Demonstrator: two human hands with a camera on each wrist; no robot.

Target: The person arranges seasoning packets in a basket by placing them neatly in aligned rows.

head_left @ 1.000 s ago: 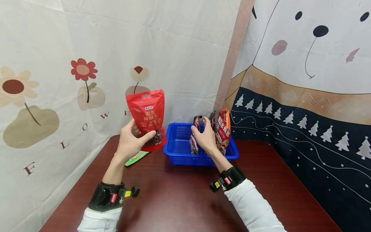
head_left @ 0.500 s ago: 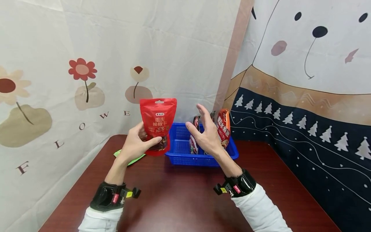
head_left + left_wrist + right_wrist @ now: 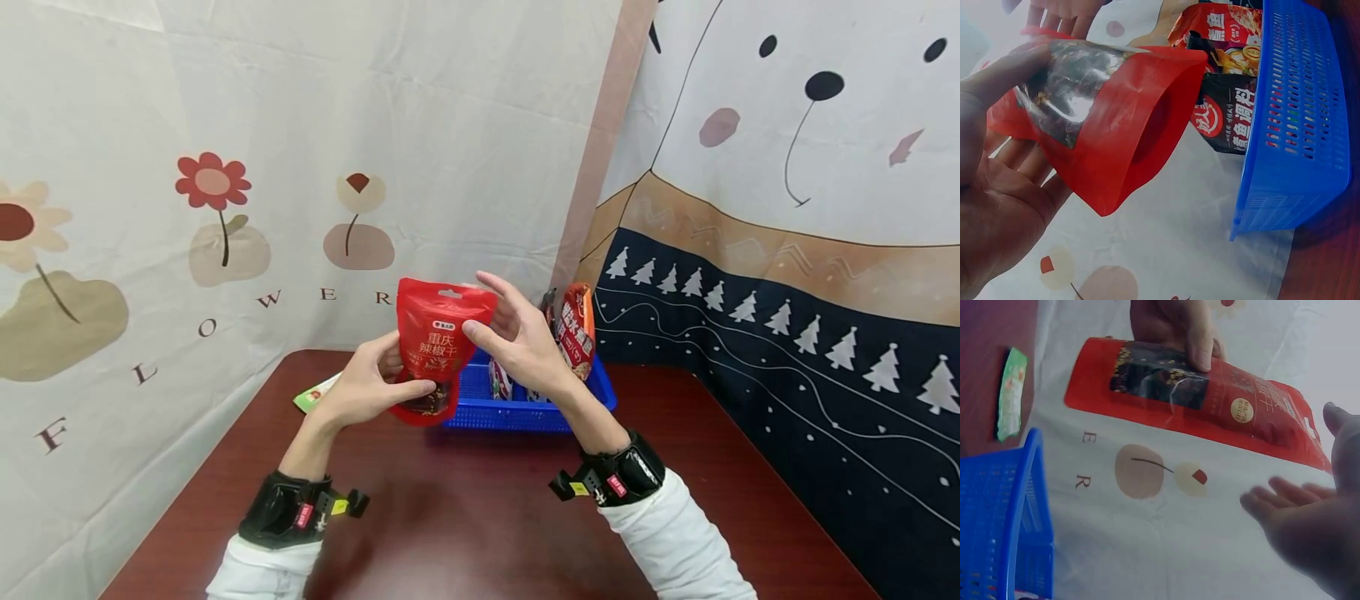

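My left hand [image 3: 363,379] grips a red stand-up pouch of dried chili [image 3: 442,333] by its lower left side, thumb across the front window. The pouch is upright, tilted slightly right, above the table. In the left wrist view its flared red base [image 3: 1129,119] faces the camera. At the pouch's top right corner is my right hand [image 3: 528,350], thumb in front and fingers behind. The right wrist view shows those fingers [image 3: 1285,497] spread and apart from the pouch. Behind them stands a blue plastic basket [image 3: 517,415], partly hidden by the pouch and right hand.
Inside the basket, seasoning pouches stand upright, including a red and orange one [image 3: 576,333] and a black one [image 3: 1229,112]. A green packet [image 3: 1011,394] lies on the dark red table [image 3: 465,517] left of the basket. Printed cloth [image 3: 480,125] hangs behind.
My left hand has carried the red pouch right and a little down, in front of the basket's left part. My right hand has left the basket's pouches and come left to the pouch's top.
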